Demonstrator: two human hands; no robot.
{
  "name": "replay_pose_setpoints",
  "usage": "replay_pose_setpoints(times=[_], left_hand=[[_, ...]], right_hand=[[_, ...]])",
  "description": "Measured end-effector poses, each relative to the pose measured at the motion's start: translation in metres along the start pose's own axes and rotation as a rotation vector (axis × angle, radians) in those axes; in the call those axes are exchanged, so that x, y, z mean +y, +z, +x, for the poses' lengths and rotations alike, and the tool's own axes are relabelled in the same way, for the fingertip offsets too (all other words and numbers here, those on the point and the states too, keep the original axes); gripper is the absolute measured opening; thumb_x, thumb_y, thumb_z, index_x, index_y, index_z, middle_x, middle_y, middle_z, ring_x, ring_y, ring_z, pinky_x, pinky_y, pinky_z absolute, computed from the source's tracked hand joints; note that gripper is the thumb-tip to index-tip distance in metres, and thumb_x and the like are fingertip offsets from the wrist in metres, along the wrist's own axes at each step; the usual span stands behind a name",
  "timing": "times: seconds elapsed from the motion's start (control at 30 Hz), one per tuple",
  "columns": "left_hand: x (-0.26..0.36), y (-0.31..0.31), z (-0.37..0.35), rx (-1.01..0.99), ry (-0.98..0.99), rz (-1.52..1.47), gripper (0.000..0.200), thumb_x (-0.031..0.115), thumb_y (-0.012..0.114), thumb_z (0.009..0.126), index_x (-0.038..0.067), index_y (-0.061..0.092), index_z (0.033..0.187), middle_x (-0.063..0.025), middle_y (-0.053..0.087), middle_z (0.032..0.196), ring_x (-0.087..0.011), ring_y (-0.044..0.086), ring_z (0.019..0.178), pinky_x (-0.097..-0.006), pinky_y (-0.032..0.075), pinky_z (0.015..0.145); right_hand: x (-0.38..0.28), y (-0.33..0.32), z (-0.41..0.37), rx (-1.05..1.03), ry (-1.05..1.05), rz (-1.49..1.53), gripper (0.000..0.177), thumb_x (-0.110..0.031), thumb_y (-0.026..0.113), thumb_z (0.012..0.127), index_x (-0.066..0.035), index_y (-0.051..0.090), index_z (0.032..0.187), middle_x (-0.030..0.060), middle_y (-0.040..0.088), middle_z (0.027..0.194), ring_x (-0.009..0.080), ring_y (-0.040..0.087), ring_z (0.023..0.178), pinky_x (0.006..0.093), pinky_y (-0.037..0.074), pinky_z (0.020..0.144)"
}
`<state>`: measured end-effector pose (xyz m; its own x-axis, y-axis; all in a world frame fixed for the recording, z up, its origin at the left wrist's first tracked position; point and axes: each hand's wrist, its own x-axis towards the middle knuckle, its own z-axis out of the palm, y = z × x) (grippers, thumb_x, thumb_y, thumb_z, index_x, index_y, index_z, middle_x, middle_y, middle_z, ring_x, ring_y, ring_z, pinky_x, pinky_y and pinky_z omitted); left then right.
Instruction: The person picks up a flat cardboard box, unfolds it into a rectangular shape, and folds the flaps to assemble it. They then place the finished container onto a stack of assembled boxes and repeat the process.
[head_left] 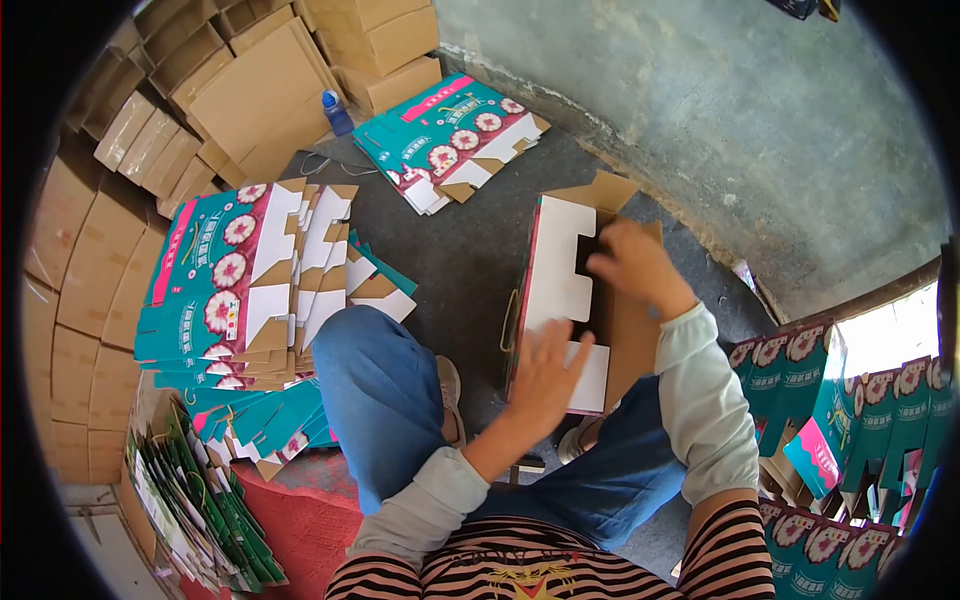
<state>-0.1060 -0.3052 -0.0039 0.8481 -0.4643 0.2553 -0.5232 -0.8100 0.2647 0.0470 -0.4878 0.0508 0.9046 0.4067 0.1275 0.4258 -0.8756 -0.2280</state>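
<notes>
A carton [560,265] stands on the dark floor between my knees, its white notched flap facing up and its brown inside partly showing. My left hand [548,385] lies over the lower part of the white flap, fingers spread. At the upper right of the carton, my right hand [632,262] reaches over the dark opening with its fingers bent; whether they grip an edge cannot be made out. A yellowish cord handle [510,320] sticks out on the carton's left side.
Flat teal cartons [215,265] are piled at the left, with another stack [450,135] at the back beside a blue bottle [337,113]. Brown boxes [265,95] line the left. Folded teal cartons [825,540] stand at the right, near the grey wall [780,130].
</notes>
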Motion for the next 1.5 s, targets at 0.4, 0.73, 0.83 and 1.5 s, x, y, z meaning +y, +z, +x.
replay_pose_setpoints(times=[0.4,0.73,0.83,1.5], left_hand=[[0.042,-0.007,-0.002,-0.019,-0.065,-0.277,0.056,0.038,0.067,0.074,0.000,0.055,0.112,-0.0239,0.043,0.132,-0.0365,0.036,0.128,-0.0609,0.019,0.103],[0.044,-0.004,-0.027,0.025,0.009,-0.047,0.041,0.017,0.051,0.082,-0.004,0.052,0.118,-0.0184,0.048,0.129,-0.0311,0.042,0.125,-0.0561,0.026,0.103],[0.014,-0.021,-0.026,0.048,0.005,-0.037,0.038,0.014,0.049,0.083,-0.001,0.054,0.117,-0.0163,0.050,0.127,-0.0298,0.044,0.124,-0.0518,0.028,0.104],[0.028,0.001,-0.038,0.264,-0.190,-0.427,0.061,0.019,0.060,0.085,-0.003,0.035,0.136,-0.0132,0.056,0.096,-0.0311,0.053,0.090,-0.0430,0.038,0.081]], right_hand=[[0.040,0.004,0.048,0.248,0.291,0.147,0.032,-0.020,0.061,0.082,-0.003,0.055,0.110,0.0197,0.059,0.105,0.0358,0.059,0.098,0.0426,0.049,0.081],[0.040,-0.041,0.002,0.212,0.157,-0.111,0.014,-0.022,0.060,0.082,-0.009,0.062,0.086,0.0125,0.061,0.086,0.0344,0.061,0.083,0.0444,0.048,0.069],[0.047,-0.046,-0.021,0.143,0.229,-0.204,0.018,-0.026,0.060,0.082,-0.007,0.062,0.083,0.0135,0.062,0.085,0.0351,0.061,0.083,0.0445,0.048,0.068],[0.116,-0.038,-0.069,-0.478,0.634,0.668,0.084,-0.072,0.036,0.085,0.002,0.063,0.113,0.0184,0.065,0.110,0.0241,0.063,0.093,0.0375,0.047,0.082]])
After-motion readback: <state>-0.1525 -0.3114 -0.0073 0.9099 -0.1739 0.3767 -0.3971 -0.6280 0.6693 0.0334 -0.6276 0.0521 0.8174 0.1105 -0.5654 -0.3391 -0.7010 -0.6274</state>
